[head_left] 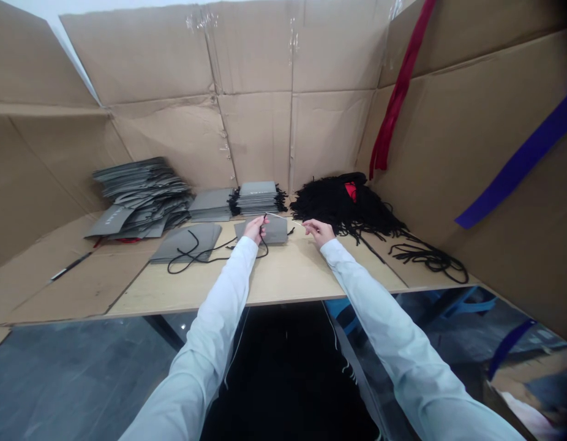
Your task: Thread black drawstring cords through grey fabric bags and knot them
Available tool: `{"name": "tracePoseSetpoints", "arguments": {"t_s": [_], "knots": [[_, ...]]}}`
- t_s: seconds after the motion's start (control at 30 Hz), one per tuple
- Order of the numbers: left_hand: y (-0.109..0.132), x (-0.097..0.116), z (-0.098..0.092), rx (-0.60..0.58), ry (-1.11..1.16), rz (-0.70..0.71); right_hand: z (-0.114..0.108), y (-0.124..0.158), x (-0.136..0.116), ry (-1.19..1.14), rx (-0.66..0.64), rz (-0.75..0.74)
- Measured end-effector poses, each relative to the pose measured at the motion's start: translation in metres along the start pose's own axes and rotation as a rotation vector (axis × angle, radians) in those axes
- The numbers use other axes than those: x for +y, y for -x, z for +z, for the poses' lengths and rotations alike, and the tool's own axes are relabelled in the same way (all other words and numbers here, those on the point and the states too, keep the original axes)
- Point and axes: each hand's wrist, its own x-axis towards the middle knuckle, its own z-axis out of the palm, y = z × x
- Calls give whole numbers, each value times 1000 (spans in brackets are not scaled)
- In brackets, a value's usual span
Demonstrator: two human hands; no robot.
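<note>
Fingers [307, 226] of right hand [319, 233] pinched on pale strand [283, 218] | left hand [255, 230] closed, hiding black cord [205, 254] end | over gray paper bag [277, 231]

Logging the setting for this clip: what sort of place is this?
Likely a small hand-assembly workshop: a wooden workbench walled with brown corrugated cardboard, stacks of flat grey paper bags, and a heap of loose black cords.

Bright, even light is spread over the tabletop [306, 272], and only faint shadows are cast beside the left hand [256, 230] and right hand [319, 233]. The white sleeves [394, 331] are nearly blown out, and the cardboard walls [292, 135] are bowed by wide-angle distortion toward the darkened corners.
</note>
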Motion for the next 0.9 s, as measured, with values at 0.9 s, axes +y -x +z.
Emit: {"name": "tracePoseSetpoints", "arguments": {"t_s": [0.9], "knots": [[1, -1, 0, -19, 66, 1, 7, -1, 2, -242, -82, 92]]}}
